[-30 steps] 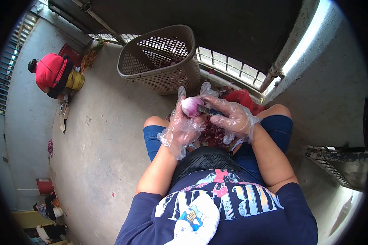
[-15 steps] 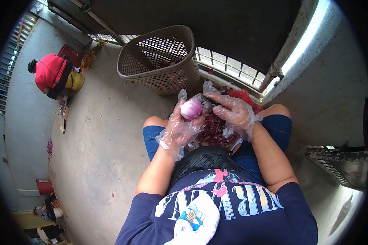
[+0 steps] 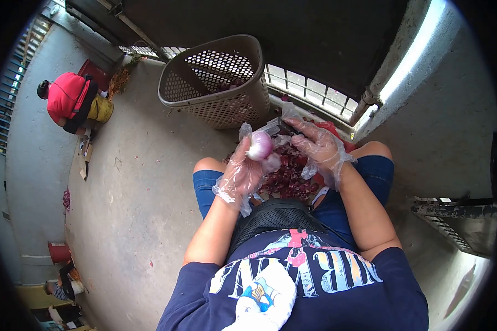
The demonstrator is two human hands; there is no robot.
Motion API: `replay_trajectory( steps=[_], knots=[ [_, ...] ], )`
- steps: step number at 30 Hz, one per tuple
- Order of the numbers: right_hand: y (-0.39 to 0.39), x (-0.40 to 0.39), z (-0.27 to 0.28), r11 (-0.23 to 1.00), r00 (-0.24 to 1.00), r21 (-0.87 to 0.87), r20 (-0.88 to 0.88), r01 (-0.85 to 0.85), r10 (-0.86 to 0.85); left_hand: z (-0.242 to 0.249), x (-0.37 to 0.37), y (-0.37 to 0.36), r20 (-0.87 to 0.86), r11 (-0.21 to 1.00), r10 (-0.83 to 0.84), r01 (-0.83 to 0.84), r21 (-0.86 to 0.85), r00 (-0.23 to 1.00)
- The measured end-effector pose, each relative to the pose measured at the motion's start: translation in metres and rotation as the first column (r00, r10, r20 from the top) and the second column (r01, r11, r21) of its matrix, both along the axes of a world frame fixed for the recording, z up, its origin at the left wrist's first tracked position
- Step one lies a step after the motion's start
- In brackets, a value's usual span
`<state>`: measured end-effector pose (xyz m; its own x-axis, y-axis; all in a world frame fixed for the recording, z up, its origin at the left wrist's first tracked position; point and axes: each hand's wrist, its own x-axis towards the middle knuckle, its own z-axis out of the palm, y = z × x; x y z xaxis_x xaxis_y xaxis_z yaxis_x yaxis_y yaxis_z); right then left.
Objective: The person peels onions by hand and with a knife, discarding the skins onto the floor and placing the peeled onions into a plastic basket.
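Observation:
A purple-and-white onion (image 3: 260,145), peeled to a smooth surface, sits in my left hand (image 3: 242,175), held between thumb and fingers. Clear plastic gloves cover both hands. My right hand (image 3: 317,148) is closed on a knife (image 3: 271,127) with a dark handle, its pale blade pointing left towards the onion but apart from it. Below my hands, between my knees, lies a heap of dark red onion skins (image 3: 290,179).
A brown perforated basket (image 3: 221,112) with some onions inside stands ahead, against a barred gate. Red netting (image 3: 331,129) lies by my right knee. To the left, a person in red (image 3: 69,99) sits near a red tub (image 3: 95,74). Another red bucket (image 3: 59,252) stands farther back.
My right hand has drawn slightly away from the onion, and the knife blade now shows clearly. My left hand has turned the onion a little and shifted it slightly upwards.

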<state>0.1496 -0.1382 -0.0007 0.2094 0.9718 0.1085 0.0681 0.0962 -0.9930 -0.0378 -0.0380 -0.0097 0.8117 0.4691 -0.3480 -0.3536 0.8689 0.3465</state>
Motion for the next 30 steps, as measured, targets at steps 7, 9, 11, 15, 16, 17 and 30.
replay_trajectory(
  steps=[7,9,11,15,16,17,30],
  knots=[
    [0.000,0.010,0.004,0.979,0.988,-0.134,0.039,0.157,-0.153,0.002,-0.003,-0.001,0.157,1.000,-0.019,0.017,0.015,0.987],
    [0.002,0.015,0.001,0.970,0.983,-0.168,0.085,0.173,-0.161,0.007,-0.003,0.000,0.141,1.000,0.001,-0.003,0.013,0.990],
    [0.002,0.013,0.000,0.961,0.977,-0.201,0.130,0.192,-0.168,0.008,-0.003,0.001,0.124,1.000,0.021,-0.022,0.012,0.992],
    [-0.004,-0.006,0.002,0.998,0.999,-0.046,-0.004,-0.042,0.042,0.002,0.000,-0.001,0.124,0.998,0.007,-0.014,0.056,0.992],
    [-0.004,-0.008,0.003,0.986,0.985,-0.031,-0.048,-0.166,0.164,0.002,0.001,-0.001,0.151,0.997,-0.018,0.007,0.072,0.988],
    [-0.003,-0.009,0.004,0.986,0.986,-0.031,-0.048,-0.164,0.163,0.003,0.001,-0.002,0.151,0.997,-0.020,0.009,0.072,0.988],
    [-0.002,-0.011,0.004,0.972,0.976,-0.089,-0.029,-0.216,0.214,0.007,0.001,-0.008,0.075,0.992,-0.061,0.052,0.112,0.995]
  ],
)
